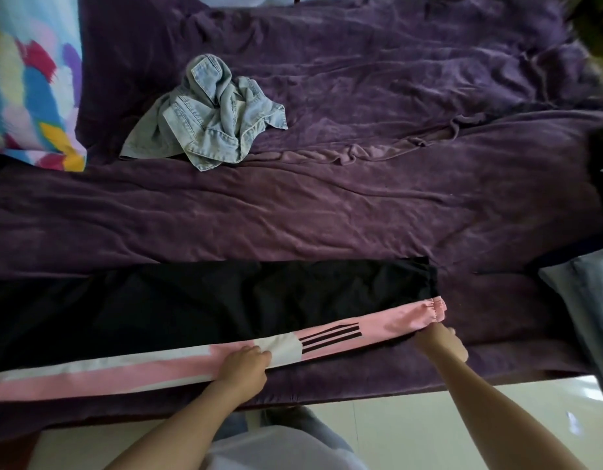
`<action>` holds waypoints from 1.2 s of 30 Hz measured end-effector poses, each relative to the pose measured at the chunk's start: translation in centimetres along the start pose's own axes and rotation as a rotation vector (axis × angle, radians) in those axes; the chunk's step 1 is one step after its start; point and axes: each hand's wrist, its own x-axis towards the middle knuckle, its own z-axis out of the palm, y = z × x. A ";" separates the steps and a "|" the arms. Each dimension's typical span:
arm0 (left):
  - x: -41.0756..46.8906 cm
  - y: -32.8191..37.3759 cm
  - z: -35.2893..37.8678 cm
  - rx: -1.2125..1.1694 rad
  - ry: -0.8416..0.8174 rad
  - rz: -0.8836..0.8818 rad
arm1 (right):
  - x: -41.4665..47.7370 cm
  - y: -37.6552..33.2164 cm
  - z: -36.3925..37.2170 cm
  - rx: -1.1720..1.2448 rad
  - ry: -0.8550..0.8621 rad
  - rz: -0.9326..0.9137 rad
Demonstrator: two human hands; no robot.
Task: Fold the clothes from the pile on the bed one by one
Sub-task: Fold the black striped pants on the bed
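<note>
A pair of black track pants [205, 310] with a pink-and-white side stripe lies stretched along the near edge of the bed [327, 215], legs stacked one on the other, apparently so the length can be folded over next. The left hand [246, 366], at 6 o'clock in the view, is curled closed on the near stripe edge about mid-leg, pinning or pinching it to keep the layers aligned. The right hand [441, 340], towards 4 o'clock, is closed around the fabric just below the pink elastic cuff [432, 308], holding that end taut. A crumpled light denim garment [208, 113] waits at 11 o'clock, well apart. At 3 o'clock, folded denim [588, 300] sits on the bed's right edge, probably finished pieces. A colourful pillow [29, 79] lies at 10 o'clock.
</note>
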 end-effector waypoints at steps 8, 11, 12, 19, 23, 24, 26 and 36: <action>-0.6 -0.1 0.6 -0.051 0.050 0.016 | 4.0 -0.8 -0.6 0.534 0.025 0.052; -0.9 -0.8 1.0 -0.073 0.052 0.011 | 4.9 -0.9 -0.4 0.774 0.046 0.078; -1.0 -1.0 1.1 -0.072 0.056 -0.005 | 5.1 -0.9 -0.3 0.837 0.030 0.080; -0.9 -2.6 1.4 0.002 0.029 -0.143 | 5.2 -0.7 -1.2 1.282 -0.124 0.249; -0.7 -3.3 1.2 -0.162 -0.013 -0.141 | 4.9 -0.6 -2.5 1.404 -0.160 0.241; -0.7 -3.5 1.0 -0.260 0.002 -0.155 | 4.7 -0.6 -2.9 1.414 -0.127 0.206; -0.5 -3.7 0.5 -0.496 0.003 -0.181 | 4.5 -0.8 -3.7 1.425 -0.042 0.126; 0.0 -1.8 -4.3 -0.612 -0.151 -0.192 | -3.4 -4.9 -8.3 1.231 0.276 -0.438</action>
